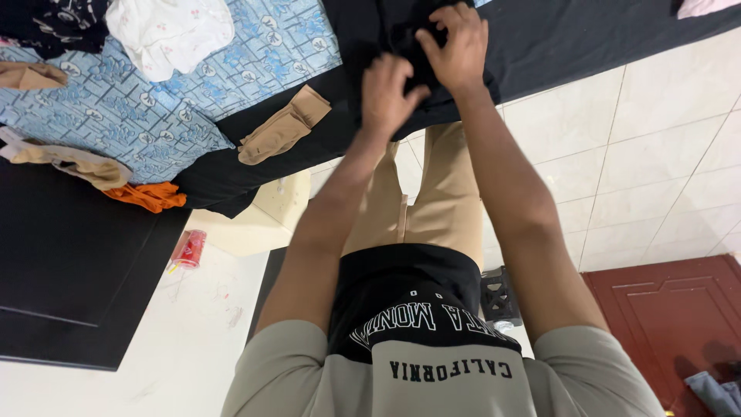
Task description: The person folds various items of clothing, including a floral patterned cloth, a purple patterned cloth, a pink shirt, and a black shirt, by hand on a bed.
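Observation:
My left hand (388, 94) and my right hand (457, 48) both pinch a crumpled black garment (395, 32) at the edge of a bed. The garment lies on a black cover (563, 38) that hangs over the bed's side. My right hand is a little farther onto the bed than my left, and the two nearly touch. A folded tan stocking (282, 127) rests just left of my left hand. My tan trousers and grey and black shirt fill the lower middle of the view.
A blue patterned sheet (255, 54) carries a white garment (170, 31), a beige cloth (73, 162) and an orange cloth (147, 197). A black cabinet (69, 262), a red can (189, 249), a small black crate (500, 297) and a dark red door (679, 316) stand around the white tiled floor (656, 154).

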